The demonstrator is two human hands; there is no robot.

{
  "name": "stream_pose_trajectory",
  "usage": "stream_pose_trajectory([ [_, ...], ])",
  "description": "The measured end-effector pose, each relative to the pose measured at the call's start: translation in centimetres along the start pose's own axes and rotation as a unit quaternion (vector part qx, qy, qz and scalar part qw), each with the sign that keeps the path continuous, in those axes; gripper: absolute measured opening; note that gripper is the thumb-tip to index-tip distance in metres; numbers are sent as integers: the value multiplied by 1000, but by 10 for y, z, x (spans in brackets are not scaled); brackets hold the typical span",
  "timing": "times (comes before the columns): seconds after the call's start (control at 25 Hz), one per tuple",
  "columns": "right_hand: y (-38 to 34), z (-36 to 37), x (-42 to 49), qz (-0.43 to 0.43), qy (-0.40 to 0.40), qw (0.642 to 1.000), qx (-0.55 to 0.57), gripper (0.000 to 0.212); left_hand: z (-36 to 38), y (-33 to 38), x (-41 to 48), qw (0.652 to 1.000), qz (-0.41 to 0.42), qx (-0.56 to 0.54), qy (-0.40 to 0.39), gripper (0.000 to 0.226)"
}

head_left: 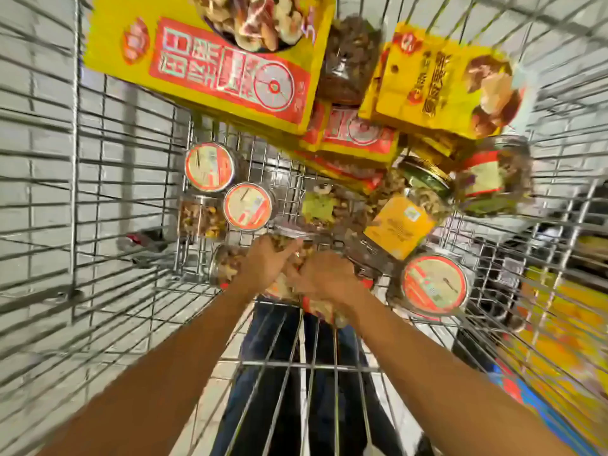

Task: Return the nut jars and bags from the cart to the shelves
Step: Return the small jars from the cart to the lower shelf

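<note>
A pale tiled floor point(39, 93) shows through the wire cart point(75, 179), and the whole view is blurred. Both arms reach down into the cart's near end, with the hands side by side and touching. The left hand point(268, 263) has its fingers curled over a clear jar point(227, 266) of nuts lying on its side, gripping it from above. The right hand point(325, 278) is knuckles-up over a red-rimmed jar point(325, 312); the blur hides whether its fingers have closed round it, so its hold cannot be told. Just beyond the left hand stand two lidded jars point(249, 206). To the right of the right hand sits another upright jar point(434, 284), and beyond that a yellow-label jar point(401, 222) lies tilted among loose packs. Farther beyond both hands, yellow bags point(204, 60) lean over the heap. Several things could go wrong from here. A top-down hold on a smooth round jar may slip as it lifts, dropping the jar onto the wire or onto other jars. Two hands crowded together may knock each other's load. Pulling a jar from the foot of the pile could let the tilted jar roll or the leaning bags slide down. A rim may also catch the cart wire on the way out.
</note>
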State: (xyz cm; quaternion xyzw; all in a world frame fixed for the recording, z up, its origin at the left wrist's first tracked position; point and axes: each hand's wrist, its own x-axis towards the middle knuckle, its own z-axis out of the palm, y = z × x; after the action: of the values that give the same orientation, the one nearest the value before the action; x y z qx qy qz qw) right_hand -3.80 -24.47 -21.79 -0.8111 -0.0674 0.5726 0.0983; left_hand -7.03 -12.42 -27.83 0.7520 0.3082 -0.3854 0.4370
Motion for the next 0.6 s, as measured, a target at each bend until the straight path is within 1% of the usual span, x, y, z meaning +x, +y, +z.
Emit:
stream_pose_trajectory([
  [0.04, 2, 6, -2, -13, -9, 999, -43, 45, 4, -2, 2, 1000, 10, 8, 5, 51],
  [0.08, 1, 14, -7, -22, -1, 998, -61, 43, 5, 0, 0, 999, 26, 17, -10, 46],
  [0.12, -1, 17, -14, -33, 18, 995, -98, 43, 4, 4, 0, 999, 30, 14, -29, 37],
  [0.16, -2, 17, -20, -30, 29, 992, -116, 48, 5, 11, -2, 998, 26, -1, -49, 30],
  [0.2, 1, 16, -21, -20, 42, 991, -124, 55, 6, 15, -2, 997, 29, -11, -66, 31],
  [0.24, 5, 12, -19, -11, 38, 991, -124, 58, 5, 18, -1, 996, 24, -21, -81, 34],
  [0.28, 12, 6, -21, -20, 29, 994, -107, 59, 5, 18, 1, 996, 26, -15, -87, 37],
  [0.32, 21, -1, -25, -16, -2, 998, -68, 62, 5, 17, 1, 996, 19, -10, -86, 40],
  [0.36, 32, -8, -29, -3, -35, 999, 10, 68, 5, 13, 1, 996, 9, -11, -84, 42],
  [0.4, 41, -17, -35, 19, -52, 990, 127, 70, 1, 12, 0, 994, -20, -61, -86, 38],
  [0.44, 50, -25, -40, 47, -53, 960, 273, 66, -6, 12, -3, 983, -58, -142, -100, 29],
  [0.48, 57, -32, -46, 77, -31, 904, 420, 60, -14, 13, -7, 960, -103, -220, -136, 25],
  [0.52, 62, -41, -52, 103, 15, 844, 526, 55, -23, 15, -13, 936, -138, -272, -176, 31],
  [0.56, 65, -50, -58, 126, 45, 799, 587, 55, -31, 18, -20, 917, -154, -299, -215, 40],
  [0.6, 66, -60, -66, 131, 45, 768, 625, 59, -40, 24, -30, 907, -156, -314, -232, 47],
])
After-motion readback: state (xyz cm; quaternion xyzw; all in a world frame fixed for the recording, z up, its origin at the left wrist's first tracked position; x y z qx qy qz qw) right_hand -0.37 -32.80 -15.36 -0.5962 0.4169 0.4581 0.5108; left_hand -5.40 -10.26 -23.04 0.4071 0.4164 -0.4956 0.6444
